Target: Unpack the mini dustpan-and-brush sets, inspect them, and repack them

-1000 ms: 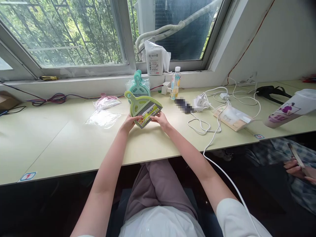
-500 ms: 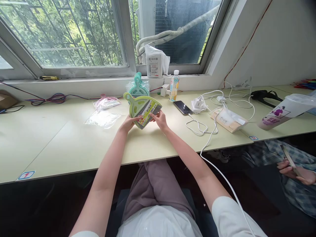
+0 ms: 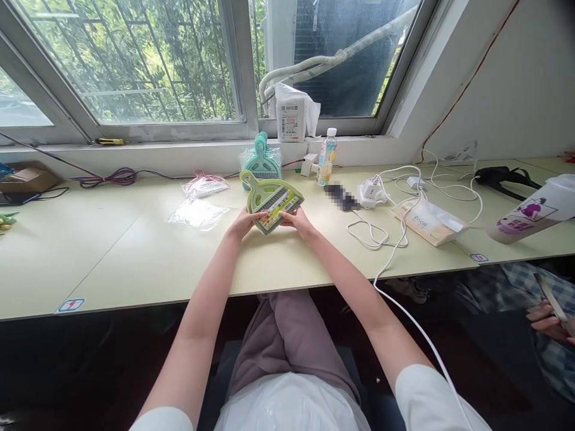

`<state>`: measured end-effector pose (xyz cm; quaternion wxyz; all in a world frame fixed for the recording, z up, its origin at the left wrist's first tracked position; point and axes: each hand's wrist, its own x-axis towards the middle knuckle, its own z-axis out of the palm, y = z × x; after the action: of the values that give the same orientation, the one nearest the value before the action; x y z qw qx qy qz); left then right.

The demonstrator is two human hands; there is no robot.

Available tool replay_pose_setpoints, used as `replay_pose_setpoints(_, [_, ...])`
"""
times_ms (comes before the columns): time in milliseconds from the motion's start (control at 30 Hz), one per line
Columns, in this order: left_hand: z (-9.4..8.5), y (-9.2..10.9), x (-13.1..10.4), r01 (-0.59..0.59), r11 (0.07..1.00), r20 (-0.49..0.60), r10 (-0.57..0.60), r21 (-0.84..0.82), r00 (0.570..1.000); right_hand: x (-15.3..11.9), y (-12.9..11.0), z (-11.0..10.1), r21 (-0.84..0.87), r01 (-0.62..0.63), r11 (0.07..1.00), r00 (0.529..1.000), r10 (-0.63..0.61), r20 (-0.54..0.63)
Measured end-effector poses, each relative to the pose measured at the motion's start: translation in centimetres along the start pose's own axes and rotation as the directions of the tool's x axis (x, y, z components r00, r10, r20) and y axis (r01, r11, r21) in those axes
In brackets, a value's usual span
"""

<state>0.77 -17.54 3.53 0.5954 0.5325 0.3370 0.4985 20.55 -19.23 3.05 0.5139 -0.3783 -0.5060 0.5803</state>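
A light green mini dustpan and brush set (image 3: 259, 190) with grey bristles and a yellow-green printed label is held above the table, tilted, its handle pointing up and left. My left hand (image 3: 244, 223) is closed on its lower left edge, thumb on the front. On the right edge, my right hand (image 3: 300, 222) grips it near the bristles, thumb by the label. Just behind stands a teal dustpan and brush set (image 3: 261, 160) in clear plastic. To the left lie a pink set in clear wrap (image 3: 204, 184) and a flat clear plastic bag (image 3: 197, 214).
A drink bottle (image 3: 327, 157), a blurred-out phone (image 3: 342, 197), a white charger (image 3: 372, 191) with looping cables and a tissue pack (image 3: 431, 222) are on the right. Beyond is a large cup (image 3: 532, 209). At lower right, another person's hand (image 3: 548, 320) holds a phone.
The view has turned slightly left, so the table items appear farther right. Both hands keep their hold on the green dustpan and brush set, which stays at nearly the same tilt.
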Motion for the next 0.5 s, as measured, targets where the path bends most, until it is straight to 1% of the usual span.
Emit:
replay_pose_setpoints(167, [0.05,0.04,-0.05,-0.002,1.0,-0.019,0.002,0.021,1.0,0.28,0.48,-0.2,0.063,-0.05,0.997,0.998,0.048,0.028])
replay_pose_setpoints(300, [0.12,0.04,-0.09,0.011,0.999,-0.019,-0.01,0.04,1.0,0.44,0.62,-0.27,0.086,-0.077,0.993,0.997,0.079,-0.012])
replay_pose_setpoints(433, [-0.25,0.46,0.16,0.02,0.997,0.018,-0.021,0.069,1.0,0.44,0.56,-0.36,0.102,-0.073,0.992,0.996,0.077,-0.041])
replay_pose_setpoints(467, [-0.5,0.63,0.28,0.009,0.995,-0.004,-0.008,0.096,1.0,0.44,0.55,-0.42,0.11,-0.066,0.992,0.997,0.071,-0.043])
replay_pose_setpoints(500, [-0.84,0.78,0.38,-0.016,0.99,-0.064,0.026,0.143,0.998,0.45,0.55,-0.51,0.117,-0.059,0.991,0.997,0.065,-0.045])
